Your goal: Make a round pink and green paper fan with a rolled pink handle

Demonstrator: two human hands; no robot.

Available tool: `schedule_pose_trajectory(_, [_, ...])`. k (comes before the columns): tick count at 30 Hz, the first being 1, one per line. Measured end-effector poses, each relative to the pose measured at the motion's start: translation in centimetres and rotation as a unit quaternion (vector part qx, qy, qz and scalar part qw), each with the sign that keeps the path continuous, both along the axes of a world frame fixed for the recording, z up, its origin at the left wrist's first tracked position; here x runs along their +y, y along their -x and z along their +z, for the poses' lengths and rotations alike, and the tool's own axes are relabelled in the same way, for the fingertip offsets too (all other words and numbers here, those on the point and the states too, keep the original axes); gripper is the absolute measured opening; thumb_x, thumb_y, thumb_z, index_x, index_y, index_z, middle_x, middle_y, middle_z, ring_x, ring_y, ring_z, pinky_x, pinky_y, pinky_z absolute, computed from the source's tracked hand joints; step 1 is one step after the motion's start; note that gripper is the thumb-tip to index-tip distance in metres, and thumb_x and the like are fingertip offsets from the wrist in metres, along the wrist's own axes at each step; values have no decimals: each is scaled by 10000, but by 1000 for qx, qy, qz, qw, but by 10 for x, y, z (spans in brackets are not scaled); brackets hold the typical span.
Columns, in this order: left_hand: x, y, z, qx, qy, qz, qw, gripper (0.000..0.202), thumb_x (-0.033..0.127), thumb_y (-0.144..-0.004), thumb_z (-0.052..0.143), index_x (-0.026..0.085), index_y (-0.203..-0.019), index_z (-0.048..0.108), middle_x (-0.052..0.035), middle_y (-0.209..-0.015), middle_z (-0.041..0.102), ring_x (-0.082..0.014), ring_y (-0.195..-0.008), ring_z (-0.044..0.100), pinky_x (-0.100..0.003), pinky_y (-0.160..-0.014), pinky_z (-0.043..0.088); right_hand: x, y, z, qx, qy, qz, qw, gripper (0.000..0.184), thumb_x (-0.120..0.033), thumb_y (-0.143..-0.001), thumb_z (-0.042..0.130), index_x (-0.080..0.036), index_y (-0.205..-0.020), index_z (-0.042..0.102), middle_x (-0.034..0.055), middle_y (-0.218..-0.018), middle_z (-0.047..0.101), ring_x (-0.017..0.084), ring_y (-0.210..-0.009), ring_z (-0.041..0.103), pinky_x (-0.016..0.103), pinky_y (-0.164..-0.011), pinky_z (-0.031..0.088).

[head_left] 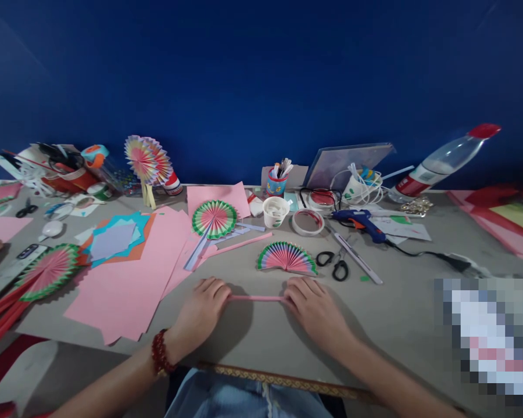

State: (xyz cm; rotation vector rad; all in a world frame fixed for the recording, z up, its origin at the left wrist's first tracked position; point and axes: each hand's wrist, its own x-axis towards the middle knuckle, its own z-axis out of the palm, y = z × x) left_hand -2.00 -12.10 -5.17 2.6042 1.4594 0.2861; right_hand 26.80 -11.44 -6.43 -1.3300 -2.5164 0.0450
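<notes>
A thin pink paper strip (257, 298) lies across the grey table near its front edge. My left hand (203, 310) pinches the strip's left end with its fingers curled. At the right end my right hand (316, 307) presses down, fingers bent over it. Just beyond the strip rests a half-open pleated paper fan (286, 258) in pink, blue and green. A red bead bracelet sits on my left wrist.
Pink paper sheets (131, 278) spread to the left with round pleated fans (214, 219) on them. Black scissors (333, 264), a metal ruler, a blue glue gun (361, 222), a tape roll (307, 222) and a white cup (275, 211) lie behind. Another person's hand shows at the far left edge.
</notes>
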Motion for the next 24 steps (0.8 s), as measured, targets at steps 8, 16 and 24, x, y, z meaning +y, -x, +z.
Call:
schedule_pose_trajectory(8, [-1, 25, 9, -12, 17, 42, 999, 165, 187, -999, 450, 205, -938, 602, -30, -922, 658, -217, -889, 604, -370, -798, 464, -1, -9, 1, 13, 23, -20, 999, 182, -255, -1006, 496, -205, -853, 581, 53, -964, 618, 241, -930, 552, 372, -806, 406])
schedule_pose_trajectory(16, [3, 34, 2, -8, 30, 37, 999, 156, 232, -1008, 457, 202, -923, 584, -25, -910, 642, -216, -886, 593, -373, -819, 447, -1, -7, 6, 50, 34, -28, 998, 153, -237, -970, 516, -215, -826, 562, 50, -940, 614, 232, -918, 552, 360, -799, 411])
schedule_pose_trajectory(24, [3, 38, 0, 3, 18, 15, 1000, 161, 226, -1002, 458, 205, -993, 617, -44, -990, 642, -222, -942, 573, -391, -870, 458, 6, -10, 8, 135, 82, -33, 987, 114, -192, -920, 541, -204, -813, 581, 46, -891, 628, 219, -890, 576, 354, -807, 434])
